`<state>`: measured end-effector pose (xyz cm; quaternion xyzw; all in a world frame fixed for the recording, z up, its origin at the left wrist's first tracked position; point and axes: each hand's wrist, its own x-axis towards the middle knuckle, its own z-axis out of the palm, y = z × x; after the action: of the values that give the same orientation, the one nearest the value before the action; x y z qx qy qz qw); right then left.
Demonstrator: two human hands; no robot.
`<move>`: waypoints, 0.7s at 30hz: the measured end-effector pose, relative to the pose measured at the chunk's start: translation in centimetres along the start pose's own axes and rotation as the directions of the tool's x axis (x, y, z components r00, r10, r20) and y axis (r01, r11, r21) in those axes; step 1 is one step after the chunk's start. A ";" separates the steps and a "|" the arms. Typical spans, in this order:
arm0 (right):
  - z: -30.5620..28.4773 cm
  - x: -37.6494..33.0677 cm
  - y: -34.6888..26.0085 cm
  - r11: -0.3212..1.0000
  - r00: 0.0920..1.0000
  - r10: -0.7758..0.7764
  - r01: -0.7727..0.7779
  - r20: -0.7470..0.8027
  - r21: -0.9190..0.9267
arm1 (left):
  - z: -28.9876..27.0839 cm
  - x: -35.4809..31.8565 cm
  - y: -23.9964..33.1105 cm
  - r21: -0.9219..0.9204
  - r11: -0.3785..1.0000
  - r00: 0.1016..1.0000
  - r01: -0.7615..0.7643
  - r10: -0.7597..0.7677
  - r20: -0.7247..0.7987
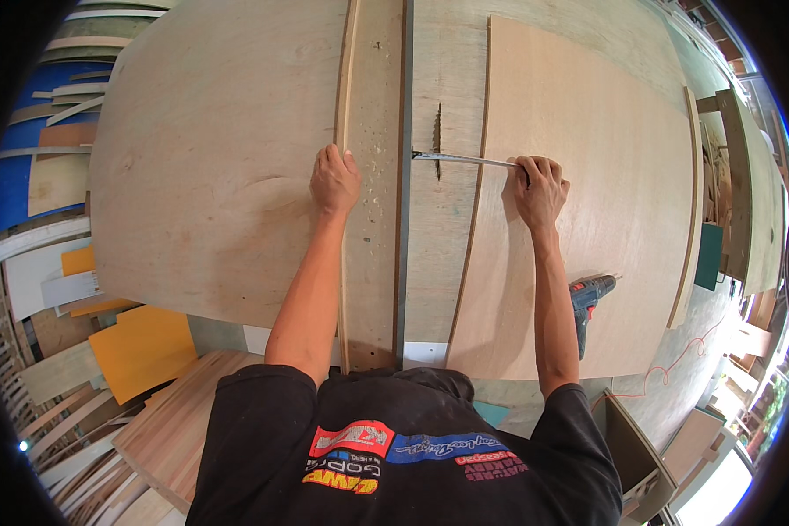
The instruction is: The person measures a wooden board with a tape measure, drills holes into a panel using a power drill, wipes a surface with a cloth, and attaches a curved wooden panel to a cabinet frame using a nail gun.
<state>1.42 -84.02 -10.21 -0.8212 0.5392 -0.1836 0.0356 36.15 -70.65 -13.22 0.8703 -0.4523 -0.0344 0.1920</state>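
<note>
The right hand [542, 186] is closed, with its fingers curled around one end of a silver measuring tape [478, 160]. By the left hand [335, 181], half curled, the edge of a pale wooden strip [345, 96] is touched; how firmly it is gripped cannot be told. The tape is stretched toward nine o'clock from the right hand, the nearer one, and its far end is met by a dark rail [405, 263]. From the left hand it lies near three o'clock. Its long axis is set crosswise to rail and strip, both aligned twelve to six. A toothed blade [437, 127] in the tabletop [454, 61] is crossed by it. Toward five o'clock from the right hand, a drill [582, 320] is laid on a plywood sheet [587, 114].
</note>
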 end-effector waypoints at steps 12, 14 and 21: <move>0.1 0.0 0.1 1.000 1.000 0.003 -0.003 -0.010 0.008 | -0.1 0.1 0.0 -0.002 1.000 0.999 0.028 -0.028 0.040; -0.1 0.0 -0.1 1.000 1.000 0.013 -0.013 -0.002 0.011 | -0.1 0.0 0.0 -0.007 1.000 0.999 0.026 -0.026 0.038; 0.0 0.0 0.0 1.000 1.000 0.012 -0.012 0.001 0.012 | -0.1 0.1 -0.1 -0.020 1.000 1.000 0.023 -0.022 0.022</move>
<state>1.42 -84.00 -10.22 -0.8177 0.5430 -0.1863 0.0418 36.26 -70.65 -13.19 0.8729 -0.4442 -0.0507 0.1953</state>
